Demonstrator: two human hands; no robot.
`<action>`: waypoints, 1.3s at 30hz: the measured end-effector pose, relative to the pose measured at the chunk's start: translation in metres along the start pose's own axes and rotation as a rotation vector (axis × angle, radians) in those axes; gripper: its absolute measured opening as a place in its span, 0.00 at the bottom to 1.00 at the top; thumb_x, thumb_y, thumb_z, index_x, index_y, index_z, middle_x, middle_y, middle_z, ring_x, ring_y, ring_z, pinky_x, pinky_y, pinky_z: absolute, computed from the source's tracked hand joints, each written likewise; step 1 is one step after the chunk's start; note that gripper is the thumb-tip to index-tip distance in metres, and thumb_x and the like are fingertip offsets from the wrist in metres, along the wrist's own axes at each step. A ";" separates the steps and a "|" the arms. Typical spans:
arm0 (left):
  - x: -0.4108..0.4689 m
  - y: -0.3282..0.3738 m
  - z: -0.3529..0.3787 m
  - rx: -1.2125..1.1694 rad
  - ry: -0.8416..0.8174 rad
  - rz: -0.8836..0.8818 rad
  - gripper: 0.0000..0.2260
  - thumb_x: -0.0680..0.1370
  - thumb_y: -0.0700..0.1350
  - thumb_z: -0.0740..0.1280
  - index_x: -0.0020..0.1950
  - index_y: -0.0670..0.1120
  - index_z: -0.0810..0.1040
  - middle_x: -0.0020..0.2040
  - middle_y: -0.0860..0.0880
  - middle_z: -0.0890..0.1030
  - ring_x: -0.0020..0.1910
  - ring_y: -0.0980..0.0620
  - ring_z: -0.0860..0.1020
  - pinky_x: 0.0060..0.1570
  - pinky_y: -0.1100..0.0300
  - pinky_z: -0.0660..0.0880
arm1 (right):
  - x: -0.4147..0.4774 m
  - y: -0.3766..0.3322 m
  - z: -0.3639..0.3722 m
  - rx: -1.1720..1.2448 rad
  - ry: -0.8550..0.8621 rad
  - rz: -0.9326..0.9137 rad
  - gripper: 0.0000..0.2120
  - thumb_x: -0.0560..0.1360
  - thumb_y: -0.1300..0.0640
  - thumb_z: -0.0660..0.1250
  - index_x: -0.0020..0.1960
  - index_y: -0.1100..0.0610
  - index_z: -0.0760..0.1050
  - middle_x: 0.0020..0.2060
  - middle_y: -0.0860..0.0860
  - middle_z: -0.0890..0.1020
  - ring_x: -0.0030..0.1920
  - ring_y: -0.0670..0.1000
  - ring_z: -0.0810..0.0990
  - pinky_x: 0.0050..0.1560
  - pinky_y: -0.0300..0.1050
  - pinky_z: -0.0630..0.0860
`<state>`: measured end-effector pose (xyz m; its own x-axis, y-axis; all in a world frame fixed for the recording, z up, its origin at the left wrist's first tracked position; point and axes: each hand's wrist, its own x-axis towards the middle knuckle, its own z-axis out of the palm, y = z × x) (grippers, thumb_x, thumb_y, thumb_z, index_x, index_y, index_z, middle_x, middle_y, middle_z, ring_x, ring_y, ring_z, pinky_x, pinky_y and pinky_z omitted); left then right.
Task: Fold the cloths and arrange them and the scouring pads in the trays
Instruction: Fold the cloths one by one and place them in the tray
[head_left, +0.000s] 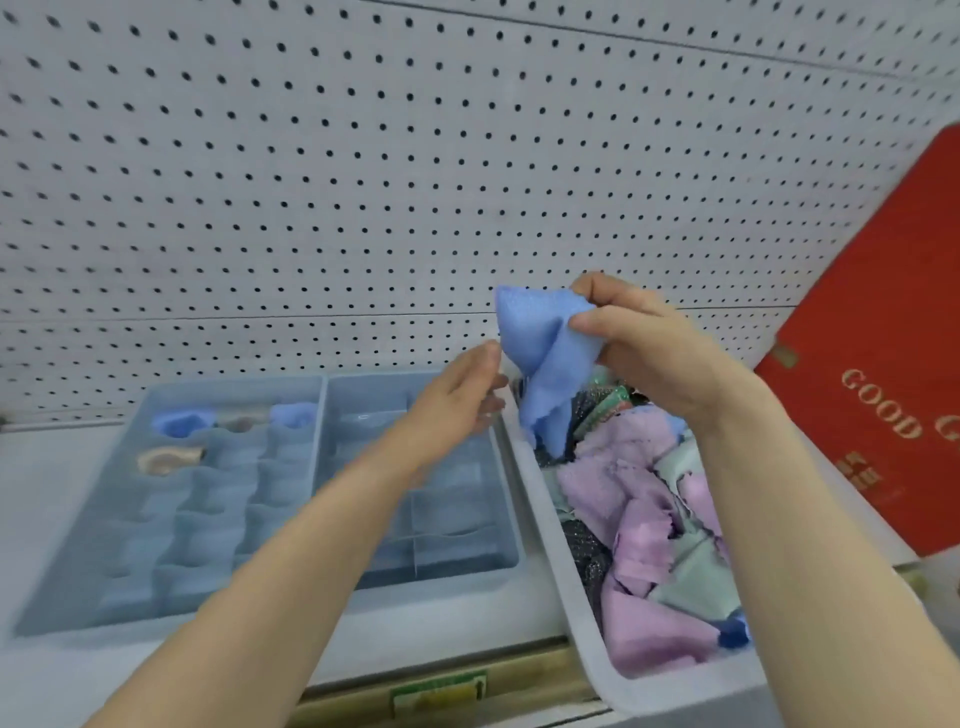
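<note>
held cloth (545, 358): blue | trays (218, 587): blue-grey | binned cloths (639, 525): lilac, pale green | board (883, 332): red, gold letters

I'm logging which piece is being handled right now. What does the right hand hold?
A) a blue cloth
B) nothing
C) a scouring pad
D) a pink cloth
A: the right hand pinches a blue cloth that hangs over the white bin of loose cloths, with the left hand open beside it.
</note>
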<state>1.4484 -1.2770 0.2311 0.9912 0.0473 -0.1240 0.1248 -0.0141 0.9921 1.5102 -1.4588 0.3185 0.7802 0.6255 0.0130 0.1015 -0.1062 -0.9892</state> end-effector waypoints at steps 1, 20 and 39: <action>-0.003 0.009 -0.005 -0.119 -0.027 -0.052 0.18 0.80 0.61 0.57 0.64 0.54 0.72 0.62 0.48 0.80 0.59 0.48 0.80 0.62 0.53 0.76 | 0.005 -0.006 0.006 0.036 -0.016 -0.016 0.04 0.72 0.60 0.62 0.40 0.53 0.70 0.33 0.49 0.71 0.35 0.49 0.68 0.36 0.43 0.64; -0.092 0.068 -0.150 -0.139 0.438 0.389 0.03 0.74 0.46 0.70 0.45 0.52 0.82 0.43 0.52 0.83 0.42 0.55 0.79 0.46 0.59 0.76 | 0.062 -0.054 0.126 -0.245 0.022 -0.227 0.04 0.70 0.61 0.76 0.40 0.57 0.81 0.33 0.49 0.80 0.35 0.48 0.75 0.40 0.43 0.72; -0.123 0.065 -0.193 0.017 0.607 0.344 0.05 0.73 0.41 0.74 0.37 0.47 0.82 0.28 0.57 0.77 0.28 0.61 0.74 0.30 0.70 0.70 | 0.067 -0.061 0.202 -0.268 0.018 -0.239 0.03 0.72 0.61 0.75 0.41 0.59 0.82 0.32 0.59 0.82 0.31 0.48 0.75 0.34 0.38 0.74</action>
<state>1.3256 -1.0905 0.3151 0.7748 0.5868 0.2353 -0.1864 -0.1436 0.9719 1.4316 -1.2538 0.3505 0.7253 0.6435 0.2445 0.4390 -0.1588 -0.8844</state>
